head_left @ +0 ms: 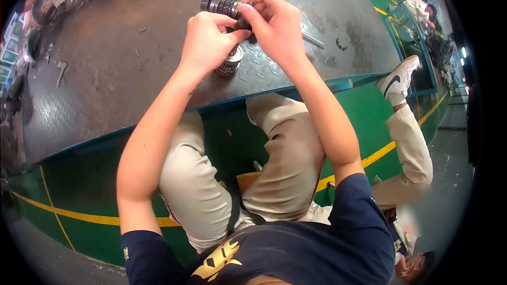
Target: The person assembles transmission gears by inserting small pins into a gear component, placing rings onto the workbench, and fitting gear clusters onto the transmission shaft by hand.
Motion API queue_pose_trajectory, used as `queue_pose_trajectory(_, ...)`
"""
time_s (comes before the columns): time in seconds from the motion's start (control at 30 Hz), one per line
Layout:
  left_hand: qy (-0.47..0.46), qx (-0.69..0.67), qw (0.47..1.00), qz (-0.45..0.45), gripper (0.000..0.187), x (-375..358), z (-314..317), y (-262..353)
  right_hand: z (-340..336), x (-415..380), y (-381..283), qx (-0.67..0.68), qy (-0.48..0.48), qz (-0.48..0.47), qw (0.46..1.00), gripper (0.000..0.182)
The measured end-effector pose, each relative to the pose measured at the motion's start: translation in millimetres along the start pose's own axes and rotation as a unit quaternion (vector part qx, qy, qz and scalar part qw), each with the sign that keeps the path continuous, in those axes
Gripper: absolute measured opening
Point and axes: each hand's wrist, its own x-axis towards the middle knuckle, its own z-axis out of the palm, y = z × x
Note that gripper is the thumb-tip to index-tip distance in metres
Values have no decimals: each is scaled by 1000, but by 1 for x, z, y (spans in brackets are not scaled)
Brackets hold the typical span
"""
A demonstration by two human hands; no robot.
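Over the metal table my left hand (pixel 210 36) and my right hand (pixel 274 23) meet, fingers pinched around a small dark part (pixel 243 23). Fingertips cover much of it, so its exact kind does not show. Just behind the hands lies a gear shaft (pixel 222 4) with toothed rings. A second toothed gear piece (pixel 230 64) stands below my left hand, near the table's front edge. To the right of my right hand is a bright metal rod (pixel 312 40), partly hidden behind that hand.
The dark steel table (pixel 105 73) has a blue edge in front of my knees. Metal tools (pixel 62 72) and large machine parts (pixel 45 7) lie at the left. Small dark fragments (pixel 340 45) lie at the right. Other people (pixel 421 10) sit nearby.
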Motion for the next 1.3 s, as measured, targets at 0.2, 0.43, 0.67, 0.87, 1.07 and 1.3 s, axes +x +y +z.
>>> queue_pose_trajectory(0.2,-2,25,999,-29,17,-5,-24,-6,23,7,-14,-14,-46,-60,997,14)
queue_pose_trajectory(0.43,-21,-18,1000,-12,11,-18,-38,-16,-9,-3,-44,-81,-102,-121,984,21)
queue_pose_trajectory(0.67,-48,-36,998,-18,27,-32,-49,-28,-145,8,27,-282,58,35,957,18)
queue_pose_trajectory(0.87,-46,19,998,34,24,-32,-42,-20,-120,3,31,-304,-88,6,949,28)
queue_pose_trajectory(1.07,-48,57,997,26,25,-32,-40,-10,-58,45,57,-484,-341,61,804,45)
queue_pose_trajectory(1.3,-29,68,997,36,40,-34,-42,1,-56,43,92,-452,-270,29,850,35)
